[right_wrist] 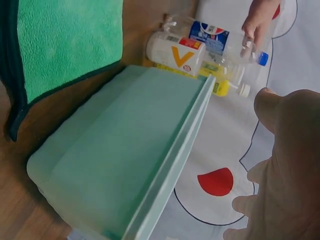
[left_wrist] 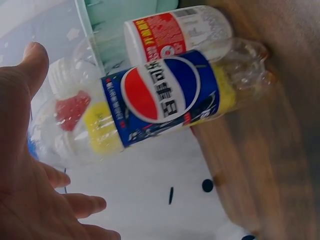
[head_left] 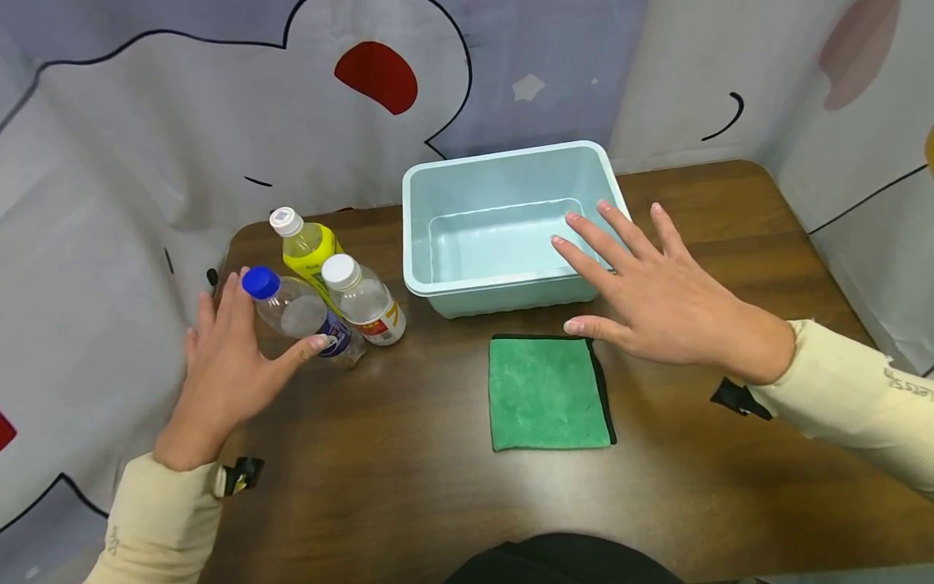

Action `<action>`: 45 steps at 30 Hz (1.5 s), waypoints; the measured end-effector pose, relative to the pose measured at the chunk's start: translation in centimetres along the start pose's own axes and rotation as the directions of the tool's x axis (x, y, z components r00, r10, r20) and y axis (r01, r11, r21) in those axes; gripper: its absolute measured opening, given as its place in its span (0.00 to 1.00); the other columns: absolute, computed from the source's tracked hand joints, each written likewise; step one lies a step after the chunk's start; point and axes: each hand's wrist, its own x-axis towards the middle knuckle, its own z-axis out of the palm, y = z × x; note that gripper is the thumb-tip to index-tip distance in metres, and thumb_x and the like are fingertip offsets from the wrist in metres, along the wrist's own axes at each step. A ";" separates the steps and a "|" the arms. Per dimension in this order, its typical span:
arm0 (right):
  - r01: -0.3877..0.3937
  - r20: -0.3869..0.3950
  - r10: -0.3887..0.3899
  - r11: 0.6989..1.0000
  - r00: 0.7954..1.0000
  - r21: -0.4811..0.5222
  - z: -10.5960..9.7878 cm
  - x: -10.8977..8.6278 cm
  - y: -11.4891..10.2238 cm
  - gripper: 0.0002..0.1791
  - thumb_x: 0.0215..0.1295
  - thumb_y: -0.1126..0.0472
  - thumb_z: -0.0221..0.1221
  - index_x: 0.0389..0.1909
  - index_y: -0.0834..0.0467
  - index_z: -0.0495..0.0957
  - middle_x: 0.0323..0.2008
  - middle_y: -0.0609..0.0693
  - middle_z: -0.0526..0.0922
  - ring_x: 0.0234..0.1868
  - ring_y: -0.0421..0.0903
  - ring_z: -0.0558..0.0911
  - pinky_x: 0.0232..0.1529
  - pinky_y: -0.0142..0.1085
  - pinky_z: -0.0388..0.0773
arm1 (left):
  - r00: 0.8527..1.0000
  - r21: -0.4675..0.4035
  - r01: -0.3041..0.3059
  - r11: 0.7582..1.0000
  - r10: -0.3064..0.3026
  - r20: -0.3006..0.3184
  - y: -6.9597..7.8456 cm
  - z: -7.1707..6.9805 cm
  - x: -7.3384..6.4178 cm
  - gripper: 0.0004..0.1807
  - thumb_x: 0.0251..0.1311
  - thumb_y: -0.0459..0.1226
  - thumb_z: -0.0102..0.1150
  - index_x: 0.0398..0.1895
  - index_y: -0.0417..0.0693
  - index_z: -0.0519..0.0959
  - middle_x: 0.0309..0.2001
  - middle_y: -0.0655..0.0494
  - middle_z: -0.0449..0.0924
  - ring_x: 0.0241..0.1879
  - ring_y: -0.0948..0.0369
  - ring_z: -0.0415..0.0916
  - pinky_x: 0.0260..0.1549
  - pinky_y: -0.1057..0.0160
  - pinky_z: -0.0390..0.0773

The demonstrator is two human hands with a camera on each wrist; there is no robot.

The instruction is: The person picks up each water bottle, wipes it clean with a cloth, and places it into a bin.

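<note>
My left hand (head_left: 233, 357) is spread beside a clear Pepsi bottle (left_wrist: 160, 97) with a blue cap (head_left: 261, 282), thumb and fingers apart around its upper part. Right behind that bottle stand a yellow-labelled bottle (head_left: 310, 250) with a white cap and a clear white-capped bottle (head_left: 368, 304) with a red and white label. Over the near right corner of a pale blue-green plastic basin (head_left: 467, 288) my right hand (head_left: 664, 304) hovers, fingers fanned out and holding nothing. The basin's visible inside holds nothing. A folded green cloth (head_left: 550, 393) with black edging lies in front of it.
The brown wooden table (head_left: 379, 487) has rounded far corners. A patterned curtain (head_left: 182, 122) hangs close behind it and along the sides. The three bottles stand near the table's left edge, left of the basin.
</note>
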 end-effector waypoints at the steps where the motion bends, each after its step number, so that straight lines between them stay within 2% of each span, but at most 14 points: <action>1: 0.004 -0.002 -0.004 1.000 1.000 -0.006 0.0 0.1 -0.1 0.47 0.68 0.30 0.48 0.79 0.41 0.36 0.81 0.46 0.38 0.81 0.55 0.37 0.74 0.67 0.32 | 1.000 -0.017 -0.004 1.000 0.004 -0.009 0.0 0.1 0.1 0.63 0.53 0.66 0.62 0.80 0.54 0.34 0.80 0.42 0.33 0.74 0.27 0.24 0.59 0.16 0.34; 7: 0.022 0.003 -0.022 0.999 1.000 -0.028 0.3 0.5 -0.3 0.47 0.69 0.30 0.46 0.79 0.42 0.37 0.81 0.45 0.39 0.81 0.55 0.39 0.75 0.67 0.35 | 0.998 -0.098 -0.030 0.995 0.024 -0.062 -0.1 0.6 0.6 0.62 0.52 0.62 0.67 0.80 0.53 0.39 0.80 0.43 0.41 0.75 0.28 0.27 0.62 0.18 0.33; 11: 0.027 0.002 -0.027 0.999 1.000 -0.031 0.6 0.7 -0.4 0.47 0.68 0.29 0.45 0.79 0.41 0.36 0.81 0.45 0.38 0.81 0.54 0.38 0.75 0.66 0.36 | 0.992 -0.139 -0.087 0.986 0.073 -0.103 -0.2 0.9 1.0 0.60 0.50 0.58 0.71 0.79 0.50 0.44 0.77 0.39 0.50 0.77 0.35 0.40 0.74 0.32 0.33; 13: 0.027 0.005 -0.027 0.999 1.000 -0.029 0.7 0.8 -0.5 0.47 0.68 0.28 0.45 0.79 0.41 0.36 0.81 0.44 0.38 0.81 0.53 0.37 0.75 0.66 0.36 | 0.991 -0.164 -0.098 0.982 0.080 -0.109 -0.2 1.1 1.1 0.59 0.50 0.57 0.71 0.78 0.49 0.46 0.76 0.38 0.54 0.77 0.38 0.45 0.77 0.39 0.33; 16: 0.031 0.001 -0.031 0.999 1.000 -0.027 1.0 0.9 -0.5 0.47 0.68 0.28 0.45 0.79 0.41 0.36 0.81 0.45 0.39 0.81 0.52 0.35 0.75 0.65 0.36 | 0.994 -0.190 -0.058 0.980 0.039 -0.107 -0.1 1.3 1.2 0.60 0.49 0.59 0.71 0.78 0.52 0.45 0.73 0.38 0.58 0.74 0.38 0.54 0.74 0.37 0.48; 20: 0.048 -0.009 -0.048 0.999 0.999 -0.025 1.2 1.1 -0.5 0.47 0.68 0.28 0.46 0.79 0.41 0.37 0.81 0.46 0.40 0.81 0.51 0.34 0.75 0.65 0.37 | 0.994 -0.215 0.011 0.976 -0.035 -0.105 0.1 1.6 1.3 0.61 0.48 0.61 0.70 0.79 0.57 0.44 0.72 0.40 0.61 0.69 0.37 0.63 0.63 0.30 0.62; 25: 0.058 0.000 -0.059 0.998 0.998 -0.014 1.6 1.3 -0.7 0.47 0.67 0.28 0.46 0.79 0.41 0.38 0.81 0.46 0.40 0.81 0.52 0.35 0.75 0.66 0.40 | 0.989 -0.271 0.045 0.961 -0.081 -0.121 0.2 1.8 1.4 0.61 0.49 0.61 0.70 0.79 0.57 0.42 0.73 0.39 0.61 0.70 0.36 0.62 0.64 0.31 0.62; 31: 0.076 0.012 -0.076 0.997 0.997 -0.016 2.5 0.8 -1.2 0.47 0.67 0.28 0.46 0.79 0.42 0.38 0.81 0.46 0.39 0.81 0.55 0.39 0.75 0.65 0.43 | 0.985 -0.413 0.006 0.911 -0.076 -0.154 0.0 2.0 1.5 0.56 0.51 0.53 0.73 0.78 0.62 0.47 0.74 0.44 0.61 0.73 0.42 0.59 0.68 0.36 0.62; 34: 0.102 0.002 -0.102 0.995 0.995 -0.014 3.1 0.3 -1.6 0.47 0.67 0.28 0.46 0.79 0.44 0.40 0.81 0.47 0.40 0.81 0.56 0.41 0.75 0.64 0.44 | 0.985 -0.425 0.004 0.905 -0.076 -0.154 -0.1 2.1 1.4 0.55 0.51 0.52 0.73 0.78 0.64 0.47 0.71 0.42 0.66 0.71 0.43 0.64 0.66 0.37 0.65; 39: 0.128 -0.016 -0.128 0.992 0.992 0.008 4.1 -0.3 -2.3 0.47 0.67 0.28 0.45 0.79 0.45 0.42 0.81 0.49 0.43 0.81 0.58 0.44 0.75 0.63 0.46 | 0.986 -0.421 0.005 0.907 -0.076 -0.152 -0.4 2.8 1.2 0.53 0.52 0.53 0.72 0.77 0.59 0.50 0.65 0.38 0.72 0.65 0.41 0.71 0.63 0.37 0.69; 45: 0.148 0.018 -0.148 0.989 0.989 0.030 5.7 -1.2 -3.1 0.47 0.67 0.27 0.44 0.79 0.45 0.43 0.81 0.48 0.43 0.81 0.57 0.44 0.75 0.62 0.47 | 0.989 -0.444 0.003 0.896 -0.067 -0.129 -0.8 3.8 0.4 0.49 0.54 0.52 0.71 0.75 0.56 0.53 0.64 0.39 0.74 0.64 0.41 0.73 0.60 0.38 0.72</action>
